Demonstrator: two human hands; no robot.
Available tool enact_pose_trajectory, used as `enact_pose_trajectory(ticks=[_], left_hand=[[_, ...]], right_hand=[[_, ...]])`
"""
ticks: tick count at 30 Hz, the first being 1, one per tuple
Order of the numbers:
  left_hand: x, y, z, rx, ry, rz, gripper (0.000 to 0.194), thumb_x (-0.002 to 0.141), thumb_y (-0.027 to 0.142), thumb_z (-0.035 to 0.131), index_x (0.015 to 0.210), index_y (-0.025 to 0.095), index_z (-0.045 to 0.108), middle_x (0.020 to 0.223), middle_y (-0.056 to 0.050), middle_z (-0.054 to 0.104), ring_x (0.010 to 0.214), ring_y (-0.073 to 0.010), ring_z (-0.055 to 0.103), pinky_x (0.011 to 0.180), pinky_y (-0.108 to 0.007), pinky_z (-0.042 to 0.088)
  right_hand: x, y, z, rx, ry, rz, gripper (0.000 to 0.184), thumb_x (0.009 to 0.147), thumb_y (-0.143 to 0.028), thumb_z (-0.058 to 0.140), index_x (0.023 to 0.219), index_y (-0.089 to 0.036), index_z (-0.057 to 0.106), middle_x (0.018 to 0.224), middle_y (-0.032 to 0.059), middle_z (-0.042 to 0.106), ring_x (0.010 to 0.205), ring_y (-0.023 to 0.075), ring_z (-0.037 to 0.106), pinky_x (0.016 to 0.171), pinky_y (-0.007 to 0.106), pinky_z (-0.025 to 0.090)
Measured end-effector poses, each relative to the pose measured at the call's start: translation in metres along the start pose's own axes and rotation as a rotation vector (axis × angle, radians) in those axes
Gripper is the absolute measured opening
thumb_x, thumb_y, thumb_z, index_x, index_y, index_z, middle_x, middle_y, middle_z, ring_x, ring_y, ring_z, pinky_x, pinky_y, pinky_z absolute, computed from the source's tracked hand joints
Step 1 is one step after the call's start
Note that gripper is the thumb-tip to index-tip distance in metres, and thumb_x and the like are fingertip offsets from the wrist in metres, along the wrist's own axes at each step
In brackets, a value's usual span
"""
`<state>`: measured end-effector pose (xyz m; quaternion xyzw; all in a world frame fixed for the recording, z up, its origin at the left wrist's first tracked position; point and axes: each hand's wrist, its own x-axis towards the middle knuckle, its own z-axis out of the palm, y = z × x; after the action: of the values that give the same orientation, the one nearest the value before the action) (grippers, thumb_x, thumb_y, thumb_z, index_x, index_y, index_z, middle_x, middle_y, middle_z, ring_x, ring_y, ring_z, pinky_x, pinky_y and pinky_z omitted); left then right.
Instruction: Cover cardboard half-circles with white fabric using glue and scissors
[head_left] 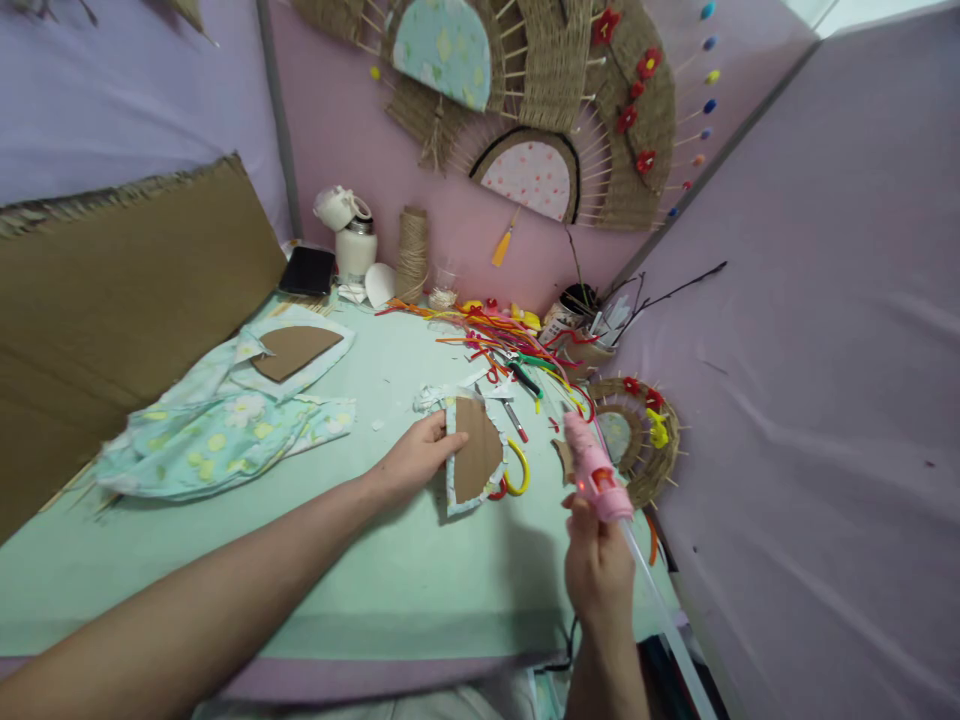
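My left hand (416,455) pinches the straight edge of a half-round cardboard piece (477,455), thumb on the bare cardboard. Floral fabric is folded over the rim of this piece. My right hand (598,555) is wrapped round a pink glue gun (592,470), nozzle pointing up and left, with a long clear glue stick (664,590) sticking out of its back end. Yellow-handled scissors (517,468) lie partly under the cardboard piece. A pen-like tool (515,420) rests just beyond it.
Floral fabric (232,440) and another cardboard shape (296,352) lie at left before a large cardboard sheet (142,310). Green-handled pliers (525,378) lie among coloured pipe cleaners. A twine cone (412,255) and white bottle (355,250) stand behind. A twine wreath (652,450) leans at right.
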<state>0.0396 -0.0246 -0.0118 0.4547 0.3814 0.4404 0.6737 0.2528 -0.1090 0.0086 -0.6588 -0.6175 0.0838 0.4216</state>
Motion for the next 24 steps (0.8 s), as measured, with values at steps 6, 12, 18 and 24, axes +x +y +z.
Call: enact_pose_trajectory(ticks=[6, 12, 18, 24], left_hand=[[-0.003, 0.003, 0.001, -0.057, -0.057, -0.064, 0.044, 0.076, 0.037, 0.065, 0.115, 0.017, 0.058, 0.108, -0.008, 0.069, 0.099, -0.0262, 0.064, 0.081, -0.036, 0.047], [-0.002, 0.012, -0.003, -0.056, -0.064, -0.069, 0.045, 0.075, 0.037, 0.068, 0.114, 0.018, 0.060, 0.110, -0.009, 0.069, 0.098, -0.0264, 0.064, 0.082, -0.036, 0.047], [-0.002, 0.016, -0.005, -0.109, -0.112, -0.093, 0.040, 0.072, 0.035, 0.072, 0.106, 0.016, 0.062, 0.106, -0.010, 0.070, 0.097, -0.0265, 0.065, 0.084, -0.038, 0.047], [-0.004, 0.014, -0.003, -0.143, -0.178, -0.080, 0.039, 0.071, 0.033, 0.074, 0.105, 0.015, 0.064, 0.101, -0.010, 0.071, 0.090, -0.0230, 0.066, 0.083, -0.036, 0.047]], right_hand=[[0.047, 0.092, -0.022, -0.476, 0.006, -0.106, 0.041, 0.088, -0.043, 0.037, 0.101, -0.013, 0.061, 0.091, 0.0164, 0.058, 0.089, 0.0316, 0.049, 0.081, 0.047, 0.040], [0.050, 0.119, -0.018, -0.631, -0.246, -0.039, 0.036, 0.081, -0.025, 0.051, 0.112, -0.012, 0.063, 0.107, 0.0191, 0.059, 0.096, 0.0324, 0.052, 0.085, 0.047, 0.041], [0.072, 0.037, -0.013, -0.163, -0.252, -0.195, 0.043, 0.090, -0.036, 0.045, 0.129, -0.021, 0.054, 0.126, 0.0148, 0.053, 0.120, 0.0287, 0.046, 0.102, 0.049, 0.034], [0.095, -0.008, 0.047, 0.492, -0.864, -0.269, 0.080, 0.072, -0.061, 0.066, 0.139, -0.023, 0.045, 0.136, 0.0106, 0.049, 0.122, 0.0263, 0.048, 0.100, 0.039, 0.040]])
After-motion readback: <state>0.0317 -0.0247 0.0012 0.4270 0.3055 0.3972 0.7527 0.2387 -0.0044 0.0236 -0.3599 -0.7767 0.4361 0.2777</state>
